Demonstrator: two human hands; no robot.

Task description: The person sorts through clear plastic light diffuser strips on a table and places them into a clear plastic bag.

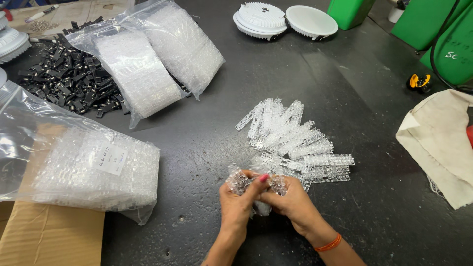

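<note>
Dark, scuffed worktable (276,88) fills my view. At its near edge both hands meet over a bunch of clear plastic strips (245,183). Left hand (236,203) is closed round the bunch from the left; right hand (290,199) pinches it from the right, fingertips touching the left's. The hands hide most of the bunch, so I can't count its strips or tell its long axis for sure; it looks to run approx. left-right between the palms.

Just beyond the hands lies a loose pile of clear strips (295,140), fanned out, long axes mostly slanting from near-left to far-right, the nearest few lying almost level. They overlap too much to count.

Further out: 3 clear bags of the same strips, 2 far left-centre (148,54) and 1 w/ a white label (93,167) resting on cardboard (49,231), cut off at the left edge. A heap of small black parts (64,79) sits behind the bags, partly hidden. 2 round white housings (286,20) at the far side. Green bins (443,34), cut off top-right. A cream cloth (438,143) runs out of frame right, and a small yellow-black item (419,81) is too small to make out.
</note>
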